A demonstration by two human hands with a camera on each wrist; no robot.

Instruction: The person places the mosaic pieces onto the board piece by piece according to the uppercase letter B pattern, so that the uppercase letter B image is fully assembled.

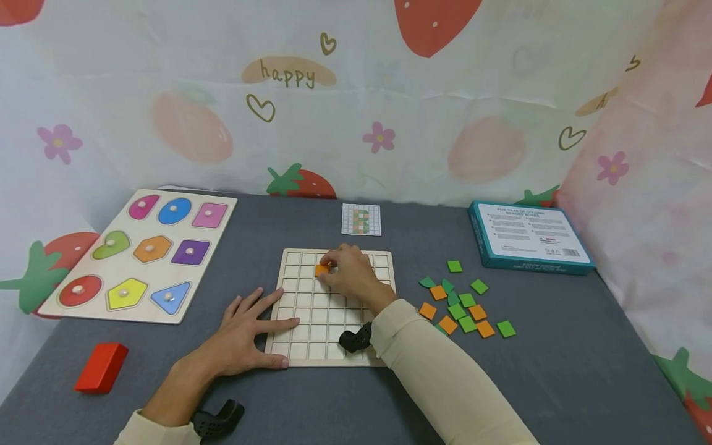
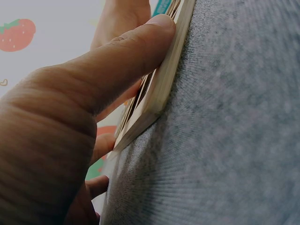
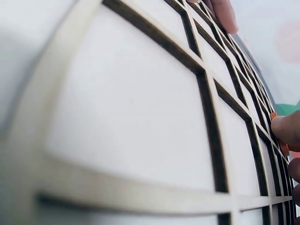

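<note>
A wooden grid board [image 1: 301,334] with white square cells lies flat on the dark table. My right hand [image 1: 354,275] is over its upper part, thumb and fingertips pinching an orange square tile [image 1: 321,270] at a cell in the second row. In the right wrist view the thumb [image 3: 287,127] presses against that tile's edge [image 3: 273,115], and the fingers are partly out of frame. With fingers spread, my left hand [image 1: 236,340] rests on the board's left side. The left wrist view has its thumb [image 2: 136,49] lying on the board's near edge [image 2: 161,93].
Loose green tiles [image 1: 506,329] and orange tiles [image 1: 485,329] lie scattered right of the board. A pattern card [image 1: 347,220] is behind it. A shape puzzle [image 1: 125,216] and a red block [image 1: 102,368] stand left, a teal box [image 1: 534,238] back right.
</note>
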